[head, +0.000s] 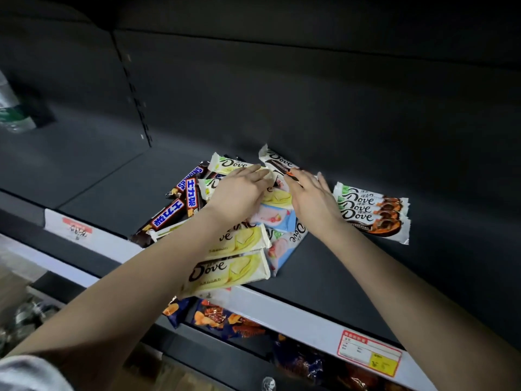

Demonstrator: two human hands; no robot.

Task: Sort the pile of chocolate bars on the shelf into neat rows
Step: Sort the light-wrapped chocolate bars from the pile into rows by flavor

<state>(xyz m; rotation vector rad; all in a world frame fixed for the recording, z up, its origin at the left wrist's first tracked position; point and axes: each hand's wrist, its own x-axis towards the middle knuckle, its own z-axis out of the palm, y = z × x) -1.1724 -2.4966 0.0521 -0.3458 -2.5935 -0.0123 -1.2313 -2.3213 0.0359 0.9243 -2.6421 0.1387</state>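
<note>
A loose pile of chocolate bars (279, 218) lies on the dark shelf (352, 277). It holds yellow Dove bars (231, 273), pale blue and pink Dove bars, and brown Snickers bars (177, 201) at the left. Three brown-and-orange Dove bars (372, 211) lie overlapped in a short row at the right. My left hand (239, 193) lies flat on the pile's top with fingers straight, touching a yellow Dove bar. My right hand (310, 198) lies beside it, fingers straight, on a brown Dove bar (275, 162) at the back.
The shelf's white front rail carries a red and yellow price tag (369, 352) and a second tag (76, 228) at the left. Snack bags (220, 318) sit on the shelf below. A plastic bottle (11, 108) stands far left. A slotted upright (135, 91) divides the back wall.
</note>
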